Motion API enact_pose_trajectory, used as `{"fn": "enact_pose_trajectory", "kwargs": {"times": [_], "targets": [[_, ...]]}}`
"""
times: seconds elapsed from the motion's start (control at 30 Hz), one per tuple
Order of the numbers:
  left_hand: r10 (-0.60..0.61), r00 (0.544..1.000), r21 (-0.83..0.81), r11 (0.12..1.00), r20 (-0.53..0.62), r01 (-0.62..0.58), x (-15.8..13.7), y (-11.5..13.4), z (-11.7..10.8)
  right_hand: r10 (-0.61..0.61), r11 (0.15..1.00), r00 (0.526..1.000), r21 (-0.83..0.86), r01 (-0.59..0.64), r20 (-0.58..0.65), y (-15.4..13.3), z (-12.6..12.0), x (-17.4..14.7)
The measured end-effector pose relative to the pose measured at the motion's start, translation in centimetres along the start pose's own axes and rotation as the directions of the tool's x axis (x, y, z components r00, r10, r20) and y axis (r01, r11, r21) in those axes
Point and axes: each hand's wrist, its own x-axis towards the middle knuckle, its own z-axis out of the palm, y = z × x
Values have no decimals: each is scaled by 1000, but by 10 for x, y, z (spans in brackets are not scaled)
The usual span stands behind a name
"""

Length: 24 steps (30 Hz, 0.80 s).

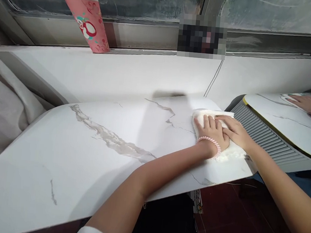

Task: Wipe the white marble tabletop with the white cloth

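A folded white cloth [235,151] lies on the right end of a white marble-patterned table [117,178]. My left hand [212,132], with a pink coiled band at its wrist, presses flat on the cloth, fingers stretched out. Close against it, my right hand [236,131] also rests flat on the cloth, its fingertips pointing left and meeting the left hand. Both palms are hidden against the cloth.
A pink paper cup [86,18] leans on the window ledge. To the right stands a second marble-patterned table [286,119] with ribbed sides, where another person's hands [310,104] lie on a white cloth. A pale curtain [4,107] hangs at left.
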Motion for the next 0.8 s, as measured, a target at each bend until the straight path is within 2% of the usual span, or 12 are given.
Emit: {"fn": "enact_pose_trajectory", "kwargs": {"times": [0.3,0.53,0.67,0.8], "targets": [[-35,998,-22,999,-45,34,67,-38,4,-21,1000,999,-7,21,-39,30,20,70],[-87,996,9,996,16,87,110,-56,2,-9,999,999,46,12,-52,48,31,116],[-119,993,36,992,19,118,115,-54,2,-17,997,999,77,21,-48,52,31,122],[-120,992,47,992,36,119,101,-46,4,-39,996,998,77,43,-45,48,28,108]]}}
